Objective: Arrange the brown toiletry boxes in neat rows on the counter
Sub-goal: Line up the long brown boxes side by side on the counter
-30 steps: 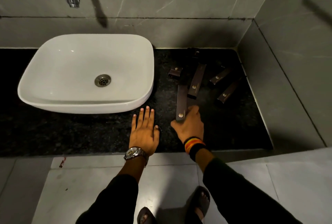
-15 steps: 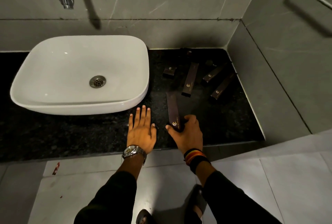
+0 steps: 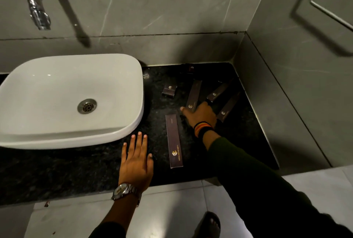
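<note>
One long brown box (image 3: 173, 140) lies flat near the front of the black counter (image 3: 76, 169), pointing away from me, free of both hands. My right hand (image 3: 200, 114) has its fingers closed on the near end of a second long brown box (image 3: 194, 93). Two more long boxes (image 3: 217, 92) (image 3: 228, 106) lie slanted to its right. A small box (image 3: 169, 90) sits to the left, and another (image 3: 191, 69) stands by the back wall. My left hand (image 3: 136, 161) rests flat on the counter, fingers spread, holding nothing.
A white basin (image 3: 28, 134) fills the left of the counter, with a chrome tap (image 3: 39, 11) above it. Grey tiled walls close the back and right. A metal rail (image 3: 332, 13) hangs on the right wall. The counter's front edge drops to a light floor.
My right hand let go of the first long box near the counter's front and reached back to grip the second long box. The left hand stayed put.
</note>
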A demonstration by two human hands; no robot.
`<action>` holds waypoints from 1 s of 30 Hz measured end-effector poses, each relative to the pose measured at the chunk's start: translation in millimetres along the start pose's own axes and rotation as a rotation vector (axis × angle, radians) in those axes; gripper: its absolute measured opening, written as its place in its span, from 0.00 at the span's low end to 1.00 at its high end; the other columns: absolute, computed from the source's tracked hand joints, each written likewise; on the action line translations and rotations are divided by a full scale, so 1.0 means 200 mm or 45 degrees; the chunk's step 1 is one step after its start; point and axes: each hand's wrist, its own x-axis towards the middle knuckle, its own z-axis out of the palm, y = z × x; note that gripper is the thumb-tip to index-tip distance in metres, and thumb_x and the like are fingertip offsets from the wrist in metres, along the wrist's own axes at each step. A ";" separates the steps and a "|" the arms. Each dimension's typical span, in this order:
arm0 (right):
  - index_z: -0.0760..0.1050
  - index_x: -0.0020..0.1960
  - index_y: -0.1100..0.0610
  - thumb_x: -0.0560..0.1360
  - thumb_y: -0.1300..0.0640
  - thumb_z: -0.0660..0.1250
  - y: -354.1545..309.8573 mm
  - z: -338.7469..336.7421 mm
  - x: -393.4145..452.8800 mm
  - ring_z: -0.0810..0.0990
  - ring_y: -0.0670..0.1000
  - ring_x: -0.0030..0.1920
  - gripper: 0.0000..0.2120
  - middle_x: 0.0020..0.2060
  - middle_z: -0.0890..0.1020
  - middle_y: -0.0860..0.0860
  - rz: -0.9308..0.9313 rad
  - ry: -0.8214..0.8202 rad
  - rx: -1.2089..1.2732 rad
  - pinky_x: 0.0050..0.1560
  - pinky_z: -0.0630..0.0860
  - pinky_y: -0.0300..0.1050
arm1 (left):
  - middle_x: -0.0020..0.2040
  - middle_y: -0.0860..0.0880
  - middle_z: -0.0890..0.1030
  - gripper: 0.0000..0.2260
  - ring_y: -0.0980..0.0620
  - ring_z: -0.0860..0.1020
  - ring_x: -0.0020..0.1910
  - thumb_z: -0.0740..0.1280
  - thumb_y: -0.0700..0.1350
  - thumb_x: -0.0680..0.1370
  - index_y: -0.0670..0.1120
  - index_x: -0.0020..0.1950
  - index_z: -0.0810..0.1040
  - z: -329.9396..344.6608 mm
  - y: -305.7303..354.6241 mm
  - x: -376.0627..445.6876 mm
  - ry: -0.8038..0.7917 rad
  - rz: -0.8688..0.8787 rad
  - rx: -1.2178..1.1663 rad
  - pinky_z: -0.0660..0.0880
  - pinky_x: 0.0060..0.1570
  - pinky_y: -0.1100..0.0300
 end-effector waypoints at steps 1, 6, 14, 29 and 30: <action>0.75 0.59 0.59 0.66 0.34 0.75 -0.01 0.02 0.02 0.82 0.60 0.53 0.34 0.55 0.81 0.56 0.015 0.003 -0.028 0.48 0.78 0.51 | 0.85 0.44 0.59 0.30 0.46 0.53 0.85 0.53 0.51 0.81 0.44 0.84 0.59 0.00 0.00 0.00 -0.002 -0.005 -0.001 0.52 0.81 0.39; 0.78 0.55 0.57 0.65 0.37 0.76 -0.01 0.04 0.06 0.84 0.58 0.47 0.29 0.48 0.84 0.55 -0.005 -0.011 -0.085 0.45 0.83 0.52 | 0.85 0.44 0.59 0.30 0.45 0.53 0.85 0.54 0.51 0.81 0.44 0.84 0.59 -0.01 0.01 0.00 -0.005 -0.008 0.008 0.50 0.82 0.40; 0.78 0.46 0.54 0.62 0.40 0.71 0.24 -0.09 -0.29 0.81 0.52 0.39 0.21 0.41 0.82 0.50 -0.045 -0.074 0.016 0.40 0.80 0.45 | 0.84 0.43 0.61 0.31 0.44 0.55 0.84 0.53 0.51 0.81 0.43 0.83 0.61 -0.04 0.02 0.00 -0.014 -0.007 -0.024 0.50 0.82 0.40; 0.74 0.51 0.55 0.70 0.48 0.75 0.47 -0.12 -0.62 0.80 0.52 0.45 0.17 0.49 0.78 0.52 -0.049 -0.183 0.064 0.51 0.82 0.49 | 0.85 0.43 0.59 0.31 0.44 0.54 0.84 0.51 0.53 0.82 0.43 0.84 0.58 -0.03 0.00 0.00 -0.070 -0.011 -0.001 0.49 0.82 0.40; 0.74 0.52 0.55 0.70 0.47 0.76 0.46 -0.12 -0.62 0.80 0.52 0.46 0.18 0.49 0.78 0.52 -0.045 -0.187 0.059 0.52 0.81 0.49 | 0.85 0.44 0.58 0.31 0.45 0.54 0.84 0.51 0.53 0.82 0.43 0.84 0.58 -0.03 0.00 0.00 -0.071 -0.009 -0.001 0.49 0.82 0.40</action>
